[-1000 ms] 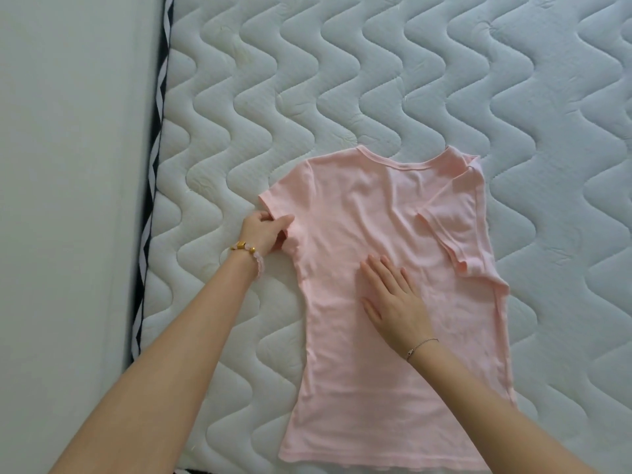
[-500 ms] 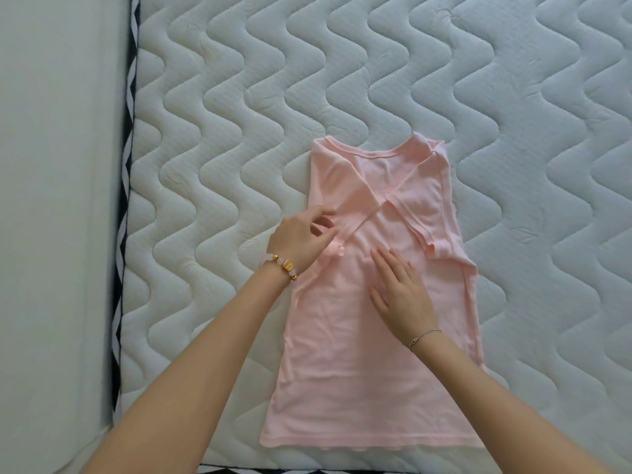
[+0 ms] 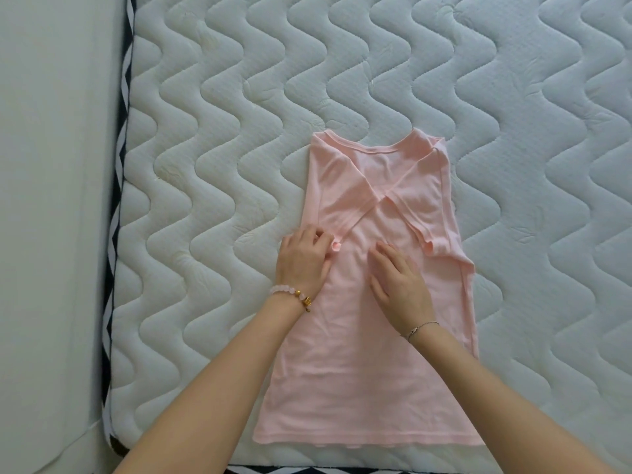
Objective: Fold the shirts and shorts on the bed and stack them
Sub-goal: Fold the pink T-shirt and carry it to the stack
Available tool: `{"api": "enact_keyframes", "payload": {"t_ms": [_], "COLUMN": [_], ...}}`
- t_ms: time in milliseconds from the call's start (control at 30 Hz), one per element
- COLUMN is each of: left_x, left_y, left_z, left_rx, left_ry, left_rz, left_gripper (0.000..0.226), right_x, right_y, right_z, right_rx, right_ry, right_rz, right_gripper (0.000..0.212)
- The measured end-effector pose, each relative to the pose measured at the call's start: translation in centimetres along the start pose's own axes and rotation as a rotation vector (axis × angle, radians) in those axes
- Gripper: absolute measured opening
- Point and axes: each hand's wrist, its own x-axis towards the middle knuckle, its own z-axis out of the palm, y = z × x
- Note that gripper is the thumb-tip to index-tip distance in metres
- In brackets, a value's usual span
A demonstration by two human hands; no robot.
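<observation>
A pale pink T-shirt lies flat on the white quilted mattress, neck away from me, hem near the front edge. Both sleeves are folded inward and cross over the chest. My left hand sits at the shirt's left edge, its fingers curled on the end of the folded left sleeve. My right hand lies flat on the middle of the shirt with straight fingers, pressing the cloth down.
The mattress has a black-and-white zigzag border along its left side and front edge. Left of it runs a plain pale surface. No other clothes are in view.
My left hand carried the left sleeve inward across the chest and laid it down over the right sleeve. My right hand stayed flat on the shirt's middle.
</observation>
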Motion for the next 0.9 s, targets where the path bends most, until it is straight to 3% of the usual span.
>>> {"api": "enact_keyframes", "payload": {"t_ms": [167,333,567,700,733,833,900], "left_x": [-0.5,-1.2,-1.0,-0.9,-1.0,-1.4,-1.6], "left_y": [-0.4,-0.7,-1.0,-1.6,-2.0,-3.6,-4.7], "left_z": [0.7,0.8,1.4,1.2,1.1,0.3,-0.4], "left_rx": [-0.004,0.093,0.145,0.107,0.091,0.052,0.054], "left_ry": [0.048,0.045,0.125,0.206,0.225,0.280,0.324], "left_rz": [0.048,0.050,0.050,0.088,0.100,0.108,0.093], "left_gripper": [0.029,0.055,0.031,0.018,0.017,0.021,0.023], "right_x": [5.3,13.9,18.9,19.5,19.7,20.3,20.7], "right_y": [-1.4,-3.2,-4.3,-4.0,-3.9,-4.5,-5.0], "right_z": [-2.5,-3.3,-2.3,-2.2,-2.2,-2.4,-2.1], "right_rx": [0.190,0.260,0.342,0.339,0.332,0.367,0.419], "right_ry": [0.201,0.018,-0.147,-0.201,-0.213,-0.238,-0.246], "right_rz": [0.054,0.159,0.326,0.317,0.310,0.290,0.276], "right_gripper": [0.029,0.034,0.028,0.021,0.012,0.022,0.016]}}
